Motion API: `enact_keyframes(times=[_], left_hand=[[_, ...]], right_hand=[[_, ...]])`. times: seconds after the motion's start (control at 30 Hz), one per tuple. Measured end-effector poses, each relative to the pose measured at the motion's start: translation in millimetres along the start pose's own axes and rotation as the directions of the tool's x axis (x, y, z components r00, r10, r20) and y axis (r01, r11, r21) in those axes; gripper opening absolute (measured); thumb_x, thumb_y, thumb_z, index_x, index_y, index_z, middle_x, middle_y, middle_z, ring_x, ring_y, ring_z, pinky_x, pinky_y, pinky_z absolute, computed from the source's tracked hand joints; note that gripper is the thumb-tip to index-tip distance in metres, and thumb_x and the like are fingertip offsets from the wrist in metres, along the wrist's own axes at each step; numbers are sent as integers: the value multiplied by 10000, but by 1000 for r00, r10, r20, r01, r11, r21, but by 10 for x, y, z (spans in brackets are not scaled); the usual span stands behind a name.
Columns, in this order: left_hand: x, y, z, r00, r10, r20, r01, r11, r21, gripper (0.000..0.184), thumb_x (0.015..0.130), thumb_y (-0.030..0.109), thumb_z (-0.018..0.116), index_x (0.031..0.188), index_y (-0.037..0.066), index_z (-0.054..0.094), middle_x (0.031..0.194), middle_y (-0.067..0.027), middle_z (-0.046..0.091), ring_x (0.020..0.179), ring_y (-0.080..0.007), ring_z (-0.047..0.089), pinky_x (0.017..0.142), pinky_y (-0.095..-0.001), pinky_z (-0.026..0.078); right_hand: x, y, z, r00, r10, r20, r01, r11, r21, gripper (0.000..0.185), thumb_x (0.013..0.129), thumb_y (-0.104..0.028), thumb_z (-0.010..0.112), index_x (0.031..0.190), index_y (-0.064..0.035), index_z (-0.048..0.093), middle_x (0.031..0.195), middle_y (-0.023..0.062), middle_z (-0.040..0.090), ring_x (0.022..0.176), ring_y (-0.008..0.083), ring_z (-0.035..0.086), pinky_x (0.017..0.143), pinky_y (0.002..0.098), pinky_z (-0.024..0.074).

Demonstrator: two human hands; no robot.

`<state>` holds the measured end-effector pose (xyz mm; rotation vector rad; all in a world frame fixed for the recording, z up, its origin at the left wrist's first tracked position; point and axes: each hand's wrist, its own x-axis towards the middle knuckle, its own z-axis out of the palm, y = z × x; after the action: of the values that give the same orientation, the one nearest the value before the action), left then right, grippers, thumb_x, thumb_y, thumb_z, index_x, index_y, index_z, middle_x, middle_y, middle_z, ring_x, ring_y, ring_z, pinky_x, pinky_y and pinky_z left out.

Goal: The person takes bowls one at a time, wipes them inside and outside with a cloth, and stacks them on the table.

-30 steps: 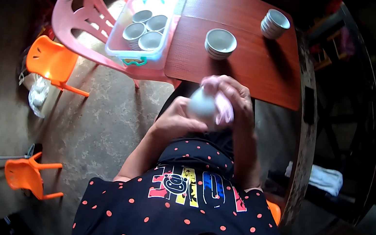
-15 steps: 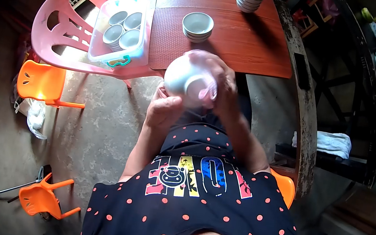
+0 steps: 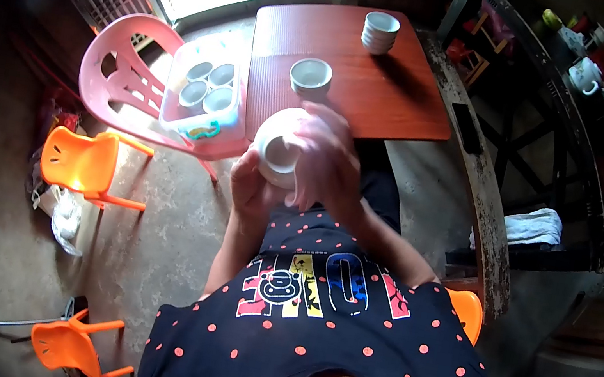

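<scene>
Left hand (image 3: 253, 187): gripping one white bowl (image 3: 276, 154), tilted, foot towards the viewer, at the near edge of the red-brown worktop (image 3: 401, 109). Right hand (image 3: 337, 164): grasping pink cloth (image 3: 305, 181) against the bowl, blurred. Dotted black shirt (image 3: 325, 342): large coloured letters, one a blue O (image 3: 346, 284); whole word uncertain. Farther on the worktop: upright bowls (image 3: 310, 78), bowl stack (image 3: 378, 39). Clear box (image 3: 179, 126), on pink chair (image 3: 92, 65): four bowl mouths showing.

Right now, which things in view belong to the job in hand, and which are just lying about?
Likely in the job:
- bowl in the left hand
- pink cloth in the right hand
- stacked bowls on the table
- bowls in the plastic box

Apparently just lying about:
- orange chairs
- white towel
- plastic bag
</scene>
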<state>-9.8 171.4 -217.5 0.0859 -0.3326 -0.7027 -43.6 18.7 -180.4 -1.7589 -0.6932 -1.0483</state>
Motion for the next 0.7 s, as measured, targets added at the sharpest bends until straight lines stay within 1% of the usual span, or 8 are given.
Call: enact_keyframes(times=[0.2, 0.3, 0.43, 0.5, 0.53, 0.57, 0.63, 0.7], left_hand=[[31, 28, -70, 999, 8, -31, 0, 966, 257, 592, 775, 219, 689, 1242, -54, 449, 1144, -172, 581, 1040, -265, 597, 915, -382, 485], [15, -80, 208, 997, -54, -51, 74, 756, 650, 641, 669, 127, 716, 1226, -60, 461, 1108, -140, 586, 1009, -239, 598, 892, -343, 477], [-94, -145, -13, 949, 261, -178, -90, 762, 641, 520, 637, 10, 619, 1136, -17, 478, 1103, -147, 538, 1045, -284, 540, 935, -425, 426], [-48, -112, -219, 945, 328, 2, -241, 691, 682, 439, 703, 11, 608, 1125, -26, 491, 1087, -143, 551, 1019, -273, 550, 928, -427, 430], [-36, -167, -224, 916, 401, 24, -287, 611, 738, 380, 713, 0, 599, 1083, -36, 519, 1035, -124, 571, 967, -239, 571, 893, -397, 455], [-27, -138, -134, 953, 302, -23, -143, 515, 845, 352, 710, 7, 626, 1046, -49, 537, 1011, -123, 585, 937, -217, 583, 871, -364, 464], [-55, 48, -67, 987, 94, -128, 63, 508, 859, 385, 706, 42, 683, 1047, -66, 540, 1031, -137, 588, 930, -206, 588, 866, -339, 463], [-100, 98, -87, 989, -67, 133, -20, 826, 564, 414, 792, 60, 616, 1177, -46, 505, 1214, -170, 525, 1139, -284, 520, 1008, -436, 382]], right_hand=[[246, 48, -57, 984, -147, 100, 155, 985, -79, 226, 853, -140, 572, 1065, -69, 601, 1044, 110, 619, 1039, 342, 568, 866, 420, 476], [589, 89, -336, 577, 316, 753, -523, 851, 43, 340, 854, -327, 560, 970, -28, 672, 990, 120, 642, 927, 247, 624, 848, 324, 471], [262, 337, -208, 825, 358, 437, -499, 824, 269, 353, 886, -330, 552, 1034, -29, 662, 1014, 84, 659, 951, 175, 619, 877, 308, 456], [57, 176, -10, 750, 653, 102, -410, 339, 847, 388, 894, -320, 549, 1102, -1, 621, 1040, 66, 654, 972, 152, 605, 905, 301, 451], [-41, 127, 64, 743, 668, -48, -295, 390, 872, 396, 909, -309, 527, 1138, 9, 589, 1074, 81, 636, 997, 149, 594, 936, 295, 441], [-92, 209, 69, 711, 683, 165, -184, -46, 982, 363, 931, -288, 493, 1112, 10, 594, 1106, 91, 621, 1030, 166, 584, 941, 302, 437], [-77, 331, -156, 670, 640, 376, -585, 144, 798, 317, 938, -273, 483, 1117, -36, 595, 1119, 85, 618, 995, 187, 604, 891, 321, 468], [135, 381, -253, 916, 102, 389, -226, 930, 288, 405, 791, -219, 642, 1182, -142, 571, 1149, 59, 615, 1033, 223, 601, 897, 356, 481]])
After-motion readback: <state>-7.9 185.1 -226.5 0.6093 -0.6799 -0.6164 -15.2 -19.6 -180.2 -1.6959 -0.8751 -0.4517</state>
